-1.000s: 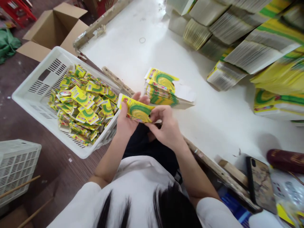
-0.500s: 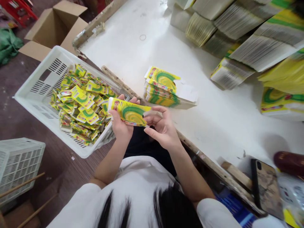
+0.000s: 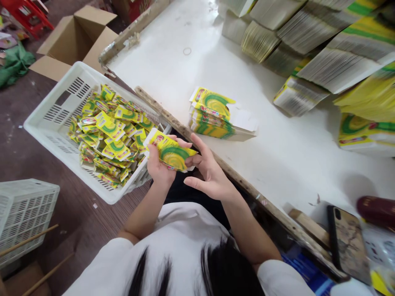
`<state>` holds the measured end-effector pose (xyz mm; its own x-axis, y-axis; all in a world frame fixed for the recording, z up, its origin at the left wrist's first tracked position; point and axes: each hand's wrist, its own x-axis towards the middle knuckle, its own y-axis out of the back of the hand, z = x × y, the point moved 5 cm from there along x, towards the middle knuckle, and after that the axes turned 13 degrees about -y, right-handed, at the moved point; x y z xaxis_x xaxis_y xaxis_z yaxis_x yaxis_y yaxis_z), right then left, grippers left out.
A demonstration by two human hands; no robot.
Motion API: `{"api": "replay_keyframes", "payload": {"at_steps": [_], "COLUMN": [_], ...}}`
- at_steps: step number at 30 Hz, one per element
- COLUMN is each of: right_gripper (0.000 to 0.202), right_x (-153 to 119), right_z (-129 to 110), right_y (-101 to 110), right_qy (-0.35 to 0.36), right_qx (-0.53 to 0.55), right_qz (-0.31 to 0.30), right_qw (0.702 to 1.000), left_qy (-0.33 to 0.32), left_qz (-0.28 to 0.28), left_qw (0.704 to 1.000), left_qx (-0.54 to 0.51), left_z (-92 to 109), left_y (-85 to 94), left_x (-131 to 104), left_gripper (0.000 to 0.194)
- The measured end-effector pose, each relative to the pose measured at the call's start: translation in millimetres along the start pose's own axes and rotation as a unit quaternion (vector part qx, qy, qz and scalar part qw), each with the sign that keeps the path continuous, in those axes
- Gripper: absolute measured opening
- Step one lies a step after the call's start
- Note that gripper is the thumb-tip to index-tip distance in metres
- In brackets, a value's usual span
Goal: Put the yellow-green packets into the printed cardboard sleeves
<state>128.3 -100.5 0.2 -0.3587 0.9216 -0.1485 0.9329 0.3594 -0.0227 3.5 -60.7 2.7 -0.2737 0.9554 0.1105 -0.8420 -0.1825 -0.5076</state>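
A yellow and green carton (image 3: 173,153) lies in my left hand (image 3: 162,170), thumb on its near face and fingers behind it. My right hand (image 3: 211,172) is at the carton's right end, its fingers spread and some fingertips touching the end; the thumb stands apart. To the left, a white crate (image 3: 101,193) holds a heap of similar small cartons (image 3: 117,149). Beyond my hands, a stack of flat cartons (image 3: 212,113) sits on the white table (image 3: 271,164).
Tall carton stacks (image 3: 336,61) fill the table's far right. A phone (image 3: 348,242), a dark red bottle (image 3: 376,209) and a wood block (image 3: 308,226) lie near the right edge. An open cardboard box (image 3: 70,39) and another white crate (image 3: 27,213) stand on the left.
The carton has turned and its right end now sits lower. My right hand's fingers have spread wider, with the index finger raised. The view has shifted slightly.
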Motion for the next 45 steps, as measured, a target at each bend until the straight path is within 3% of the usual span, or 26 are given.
{"api": "replay_keyframes", "payload": {"at_steps": [4, 8, 10, 12, 17, 22, 25, 28, 30, 32, 33, 35, 38, 39, 41, 43, 45], "right_gripper": [0.089, 0.077, 0.067, 0.051, 0.026, 0.012, 0.015, 0.023, 0.027, 0.03, 0.03, 0.032, 0.07, 0.073, 0.061, 0.052, 0.052], "right_x": [-2.7, -1.1, 3.4, 8.4, 10.4, 3.1, -1.4, -7.6, -9.8, -12.3, -14.2, -18.5, -19.7, -16.3, -5.7, 3.0, 7.1], "right_z": [-6.0, -6.2, -0.4, 6.9, 7.2, -9.6, -16.2, -22.8, -26.1, -29.1, -30.8, -33.4, -27.4, -21.7, -8.2, 2.1, 6.2], "right_y": [-4.9, -17.8, -17.9, -12.4, 5.0, 11.3, 24.9, 34.9, 29.9, 20.4, 17.4, 19.0, 27.5, 27.4, 20.6, 10.4, 4.7], "right_qy": [0.021, 0.009, -0.011, -0.032, -0.02, 0.032, 0.049, 0.067, 0.087, 0.112, 0.123, 0.13, 0.104, 0.084, 0.026, -0.034, -0.066], "right_qx": [-0.075, -0.118, -0.1, -0.059, -0.026, -0.137, -0.216, -0.295, -0.32, -0.318, -0.312, -0.285, -0.191, -0.139, -0.023, 0.061, 0.094], "right_qz": [0.083, 0.071, 0.072, 0.092, 0.146, 0.176, 0.244, 0.31, 0.278, 0.221, 0.21, 0.248, 0.312, 0.291, 0.193, 0.098, 0.058], "right_qw": [0.993, 0.99, 0.992, 0.993, 0.989, 0.974, 0.944, 0.901, 0.902, 0.915, 0.919, 0.917, 0.925, 0.943, 0.981, 0.993, 0.992], "left_qy": [-0.01, -0.007, 0.015, 0.019, -0.029, -0.055, -0.147, -0.3, -0.303, -0.225, -0.175, -0.102, -0.096, -0.114, -0.155, -0.198, -0.228], "left_qz": [0.022, 0.116, 0.122, 0.087, -0.094, -0.047, -0.048, -0.063, -0.185, -0.339, -0.384, -0.385, -0.332, -0.329, -0.337, -0.349, -0.368], "left_qw": [0.999, 0.992, 0.991, 0.996, 0.992, 0.976, 0.951, 0.89, 0.848, 0.805, 0.789, 0.789, 0.811, 0.817, 0.825, 0.827, 0.82], "left_qx": [-0.033, -0.057, -0.051, -0.026, 0.078, 0.205, 0.268, 0.337, 0.392, 0.432, 0.446, 0.468, 0.472, 0.46, 0.426, 0.394, 0.375], "left_z": [-4.6, -12.9, -16.5, -15.9, -10.6, -14.0, 8.0, 51.4, 63.6, 55.7, 48.2, 34.4, 21.9, 19.9, 17.9, 18.5, 19.5], "left_y": [-1.6, 6.4, 10.3, 14.0, 21.5, 38.3, 34.0, 21.7, 6.6, -3.7, -3.9, 2.1, 7.9, 6.4, 1.3, -3.5, -6.3], "left_x": [0.0, 0.0, 0.7, 3.4, 7.5, 5.2, 7.4, 6.2, 4.4, 0.2, -1.8, -3.0, -6.9, -10.0, -16.7, -22.1, -25.1], "left_gripper": [0.047, 0.041, 0.044, 0.051, 0.062, 0.036, 0.042, 0.075, 0.092, 0.095, 0.089, 0.071, 0.062, 0.064, 0.069, 0.071, 0.065]}}
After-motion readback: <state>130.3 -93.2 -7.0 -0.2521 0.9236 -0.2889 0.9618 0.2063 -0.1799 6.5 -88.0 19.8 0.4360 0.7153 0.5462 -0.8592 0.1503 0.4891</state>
